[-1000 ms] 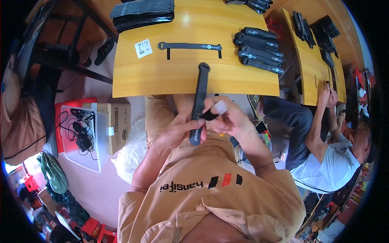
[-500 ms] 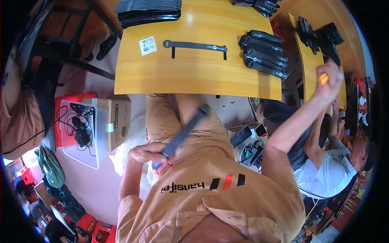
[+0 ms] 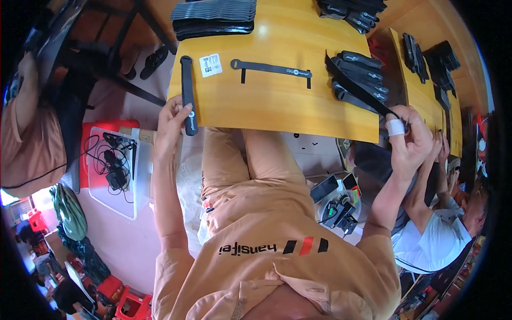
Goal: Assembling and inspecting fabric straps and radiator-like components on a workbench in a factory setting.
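Note:
My left hand (image 3: 172, 121) is closed on the lower part of a black hook-and-loop strap (image 3: 186, 80), which stands lengthwise at the table's left edge with its looped end away from me. At the right front corner, my right hand (image 3: 415, 143) pinches the near end of another black strap (image 3: 352, 85). That strap slants up and left across a pile of similar straps (image 3: 368, 77). White tape (image 3: 395, 127) wraps one digit of my right hand. Between my hands, a single strap (image 3: 269, 68) lies flat across two short black strips on the yellow wooden table (image 3: 266, 112).
A white label (image 3: 210, 65) lies beside the middle strap. Stacked black straps (image 3: 213, 24) are at the far left, with another bundle (image 3: 354, 13) far right. A clear bin (image 3: 112, 176) with cables stands left on the floor. Another person (image 3: 432, 234) sits close on my right.
My left hand has moved with its strap from above my lap to the table's left edge. My right hand has come down and inward, and now grips a strap over the pile.

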